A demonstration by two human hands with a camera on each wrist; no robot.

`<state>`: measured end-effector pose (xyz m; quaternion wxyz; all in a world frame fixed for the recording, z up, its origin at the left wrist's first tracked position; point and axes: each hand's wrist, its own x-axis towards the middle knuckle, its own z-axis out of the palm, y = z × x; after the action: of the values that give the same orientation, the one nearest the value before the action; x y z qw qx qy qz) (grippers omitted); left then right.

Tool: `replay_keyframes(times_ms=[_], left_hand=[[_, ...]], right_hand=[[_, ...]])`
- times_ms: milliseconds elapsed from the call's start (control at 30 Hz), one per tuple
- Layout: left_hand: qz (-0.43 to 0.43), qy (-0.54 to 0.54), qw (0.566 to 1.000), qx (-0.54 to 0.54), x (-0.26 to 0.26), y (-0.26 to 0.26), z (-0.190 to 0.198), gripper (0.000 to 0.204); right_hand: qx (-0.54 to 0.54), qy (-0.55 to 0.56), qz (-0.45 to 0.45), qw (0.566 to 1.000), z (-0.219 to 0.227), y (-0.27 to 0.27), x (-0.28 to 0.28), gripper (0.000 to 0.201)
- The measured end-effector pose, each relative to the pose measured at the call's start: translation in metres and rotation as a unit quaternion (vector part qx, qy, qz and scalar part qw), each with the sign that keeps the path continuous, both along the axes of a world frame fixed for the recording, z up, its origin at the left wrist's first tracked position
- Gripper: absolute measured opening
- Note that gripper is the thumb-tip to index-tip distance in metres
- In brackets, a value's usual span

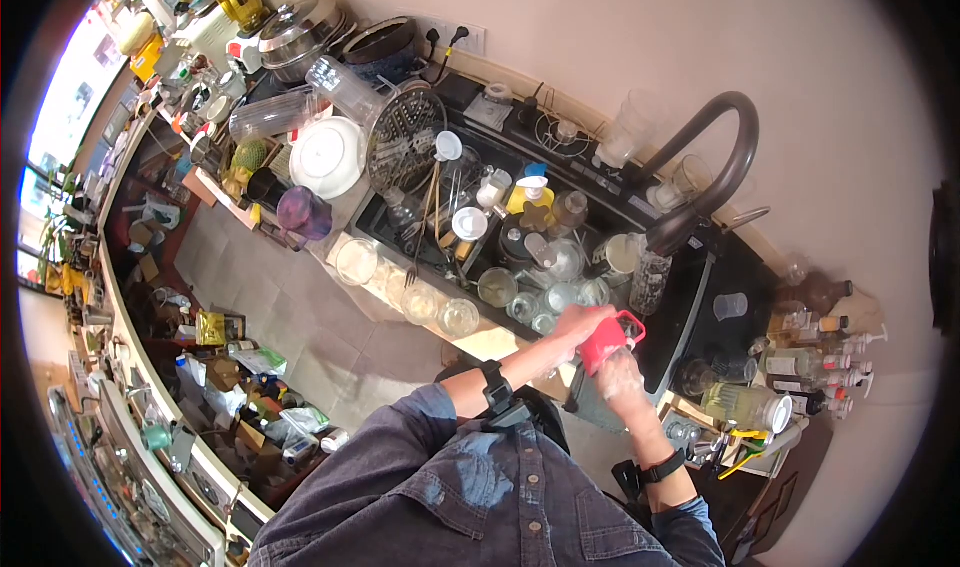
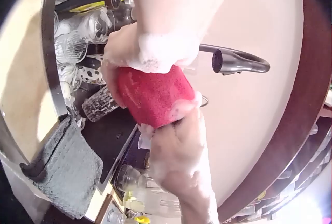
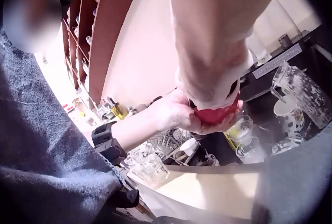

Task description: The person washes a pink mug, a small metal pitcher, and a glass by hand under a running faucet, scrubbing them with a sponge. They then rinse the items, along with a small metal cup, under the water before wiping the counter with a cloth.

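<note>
A red mug [image 1: 603, 341] with a loop handle is tilted over the front edge of the sink. My left hand [image 1: 578, 329] grips it round the outside, fingers curled along its wall [image 2: 155, 97]. My right hand [image 1: 622, 385], streaked with white suds, reaches into the mug's mouth from the near side. Its fingers are hidden inside the mug, and I cannot tell whether they hold anything. Foam also clings to the left hand [image 2: 150, 47] and to the mug's rim. In the right wrist view, the left hand [image 3: 181, 114] wraps the mug below the right hand [image 3: 215, 86].
The black sink [image 1: 672, 352] holds several glasses, a patterned tumbler [image 1: 651, 282] and a yellow bottle [image 1: 530, 195]. A dark curved faucet [image 1: 745, 132] arches over it. Glass jars [image 1: 357, 260] line the front ledge. A grey cloth [image 2: 72, 167] hangs at the sink's edge. Bottles [image 1: 800, 365] stand at right.
</note>
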<state>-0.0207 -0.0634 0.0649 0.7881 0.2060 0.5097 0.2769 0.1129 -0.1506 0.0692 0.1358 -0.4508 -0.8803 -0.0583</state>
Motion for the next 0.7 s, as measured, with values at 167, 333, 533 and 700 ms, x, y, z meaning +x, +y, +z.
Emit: replay_keyframes(times_ms=[167,333,533,700], left_hand=[[-0.003,0.016,1.0,0.018,0.0,0.015,0.005,0.029],[0.026,-0.058,0.998,-0.002,-0.005,0.015,0.014,0.027],[0.01,0.009,0.999,0.029,0.006,0.004,0.009,0.03],[-0.007,0.086,0.994,0.065,0.011,0.001,0.012,0.033]], right_hand=[[-0.136,0.04,-0.063,0.988,0.01,0.016,-0.005,0.004],[-0.231,0.175,-0.097,0.952,0.027,0.034,-0.005,0.007],[-0.098,0.124,0.048,0.986,-0.011,0.018,0.023,0.008],[-0.447,0.577,-0.169,0.662,-0.046,0.012,0.024,0.025]])
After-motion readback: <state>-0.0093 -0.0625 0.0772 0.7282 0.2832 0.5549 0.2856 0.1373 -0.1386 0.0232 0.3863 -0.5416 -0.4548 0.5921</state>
